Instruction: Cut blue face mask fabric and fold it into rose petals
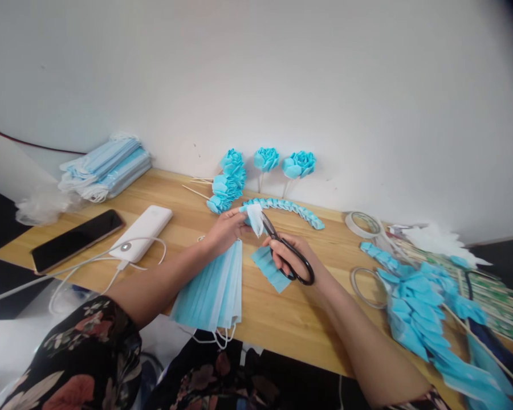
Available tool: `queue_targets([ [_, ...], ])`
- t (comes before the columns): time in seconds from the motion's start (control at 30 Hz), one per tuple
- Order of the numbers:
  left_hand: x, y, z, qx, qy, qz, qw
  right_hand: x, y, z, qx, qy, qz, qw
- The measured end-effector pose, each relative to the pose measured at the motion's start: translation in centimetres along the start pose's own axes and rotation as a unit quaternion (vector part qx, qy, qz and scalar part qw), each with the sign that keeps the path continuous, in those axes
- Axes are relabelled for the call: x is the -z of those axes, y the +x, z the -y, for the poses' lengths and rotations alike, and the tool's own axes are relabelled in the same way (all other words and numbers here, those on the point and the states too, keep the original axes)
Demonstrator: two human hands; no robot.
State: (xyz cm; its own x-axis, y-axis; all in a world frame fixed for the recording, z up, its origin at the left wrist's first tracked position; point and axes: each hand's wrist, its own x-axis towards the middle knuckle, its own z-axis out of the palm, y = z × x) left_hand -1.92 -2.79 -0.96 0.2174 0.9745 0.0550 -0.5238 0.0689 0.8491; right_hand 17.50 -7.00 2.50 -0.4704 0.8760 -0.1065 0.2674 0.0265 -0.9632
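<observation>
My left hand point(228, 230) pinches a small folded piece of blue and white mask fabric point(255, 218) above the table. In my right hand point(293, 253) are black-handled scissors point(302, 276), their blades pointing up and left against the fabric's right side. A flat blue piece of fabric point(268, 267) shows below my right hand; whether the hand touches it I cannot tell. Under my left forearm lies a fanned stack of blue face masks point(211, 287) with white ear loops. Just beyond my hands stretches a pleated blue strip point(297, 209).
Blue fabric roses point(299, 165) on sticks stand along the wall, several more lying left of them. Packed masks point(106, 168), a phone point(77, 240) and a white power bank point(143, 233) with cables occupy the left. Tape rolls point(362, 225) and blue pleated strips point(414, 310) lie right.
</observation>
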Motion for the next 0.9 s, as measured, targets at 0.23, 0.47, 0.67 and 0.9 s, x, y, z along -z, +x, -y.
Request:
queue_targets([
  [0.23, 0.3, 0.0, 0.3, 0.01, -0.016, 0.005, 1.0, -0.3, 0.0, 0.3, -0.014, -0.01, -0.028, 0.999],
  [0.47, 0.2, 0.0, 0.3, 0.014, -0.023, -0.002, 1.0, -0.4, 0.0, 0.4, -0.009, -0.016, -0.041, 0.999],
  [0.67, 0.2, 0.0, 0.3, 0.012, -0.035, -0.005, 0.999, -0.5, 0.0, 0.6, -0.026, -0.014, -0.048, 0.998],
  [0.9, 0.8, 0.4, 0.6, -0.001, -0.021, -0.006, 1.0, -0.2, 0.3, -0.7, 0.032, 0.062, 0.025, 0.997],
])
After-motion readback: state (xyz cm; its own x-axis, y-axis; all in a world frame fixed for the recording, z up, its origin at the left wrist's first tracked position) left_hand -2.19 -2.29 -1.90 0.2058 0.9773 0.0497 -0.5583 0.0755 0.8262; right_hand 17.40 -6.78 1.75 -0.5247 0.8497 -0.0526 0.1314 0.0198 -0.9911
